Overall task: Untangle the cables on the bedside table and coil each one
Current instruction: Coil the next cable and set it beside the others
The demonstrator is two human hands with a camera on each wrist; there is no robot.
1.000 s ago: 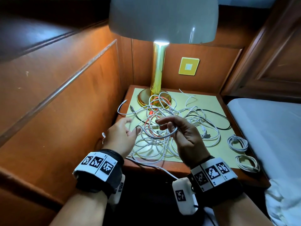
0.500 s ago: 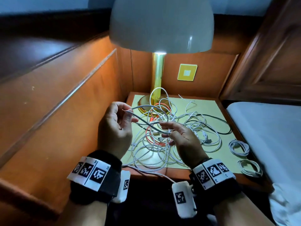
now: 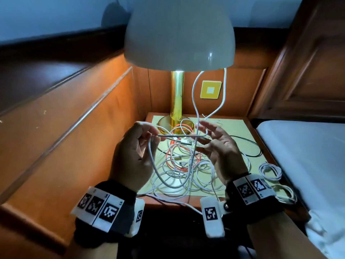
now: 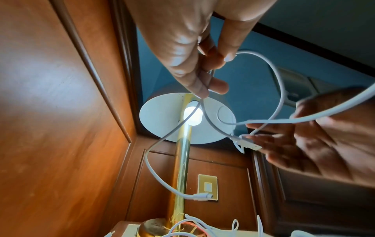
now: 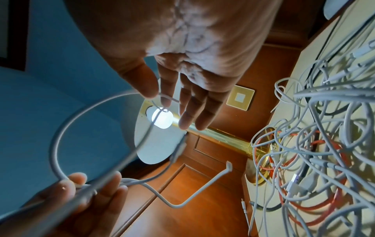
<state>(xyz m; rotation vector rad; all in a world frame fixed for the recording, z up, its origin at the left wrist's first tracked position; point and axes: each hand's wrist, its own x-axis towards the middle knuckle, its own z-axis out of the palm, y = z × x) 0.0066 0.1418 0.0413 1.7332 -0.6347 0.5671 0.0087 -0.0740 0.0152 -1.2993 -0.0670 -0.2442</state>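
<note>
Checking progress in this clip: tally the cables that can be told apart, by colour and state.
Coiled white cables: 2
Held white cable: 1
Red cable: 1
Black cable: 1
Total: 5; the loose white tangle is uncountable.

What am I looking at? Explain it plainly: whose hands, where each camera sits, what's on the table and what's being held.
There is no machine here, only a person's two bare hands with a camera strapped to each wrist. The large picture comes from a camera on the person's head, looking down. The other two look along each hand from the wrist, so the room appears tilted.

On the bedside table stand a lit lamp and a tangle of cables, mostly white, with one red and one black. Two coiled cables lie to the right of it.

The left hand pinches a white cable, and the right hand pinches the same cable between thumb and finger, its other fingers spread. A loop of it rises towards the lampshade.
</note>
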